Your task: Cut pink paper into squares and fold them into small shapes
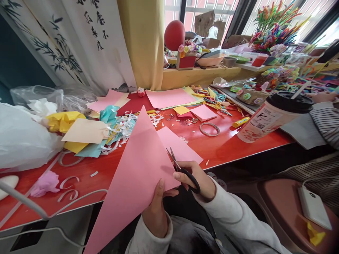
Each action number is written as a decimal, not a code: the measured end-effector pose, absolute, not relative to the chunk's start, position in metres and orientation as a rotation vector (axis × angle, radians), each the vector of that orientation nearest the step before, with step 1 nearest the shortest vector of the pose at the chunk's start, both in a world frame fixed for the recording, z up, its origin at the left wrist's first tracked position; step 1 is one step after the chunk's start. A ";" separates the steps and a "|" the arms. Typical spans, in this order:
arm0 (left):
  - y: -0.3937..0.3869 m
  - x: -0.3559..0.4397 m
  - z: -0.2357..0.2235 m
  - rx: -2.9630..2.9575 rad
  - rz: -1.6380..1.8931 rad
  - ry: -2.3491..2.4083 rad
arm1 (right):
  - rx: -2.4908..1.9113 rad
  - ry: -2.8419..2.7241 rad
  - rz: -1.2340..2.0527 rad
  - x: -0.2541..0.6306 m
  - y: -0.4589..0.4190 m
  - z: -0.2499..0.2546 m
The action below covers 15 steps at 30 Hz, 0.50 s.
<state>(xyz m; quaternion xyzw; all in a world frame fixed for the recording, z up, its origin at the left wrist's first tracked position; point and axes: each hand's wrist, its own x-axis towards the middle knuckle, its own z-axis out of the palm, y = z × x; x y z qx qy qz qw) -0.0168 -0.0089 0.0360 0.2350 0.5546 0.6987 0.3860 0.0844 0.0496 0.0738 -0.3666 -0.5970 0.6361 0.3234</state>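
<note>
A large pink paper triangle [137,165] is held up over the table's front edge. My left hand [157,211] pinches it near its lower right corner, thumb on the front and fingers behind. In my right hand [197,178] is a pair of black-handled scissors [192,180], gripped by the handle. Their blades point up and left beside the triangle's right edge and look slightly parted. Whether they touch the paper I cannot tell. Behind the triangle, another piece of pink paper [182,144] lies on the red table [225,151], partly hidden.
White paper shreds [119,130] and a white plastic bag [23,137] lie at left. Pink sheets [169,98], a metal ring [209,129] and several scissors [215,95] lie farther back. A drink cup [270,116] stands at right, near another person's striped sleeve [325,120].
</note>
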 end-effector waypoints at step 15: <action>-0.038 -0.052 0.015 0.948 1.087 1.002 | -0.806 -1.153 1.578 0.075 0.077 0.069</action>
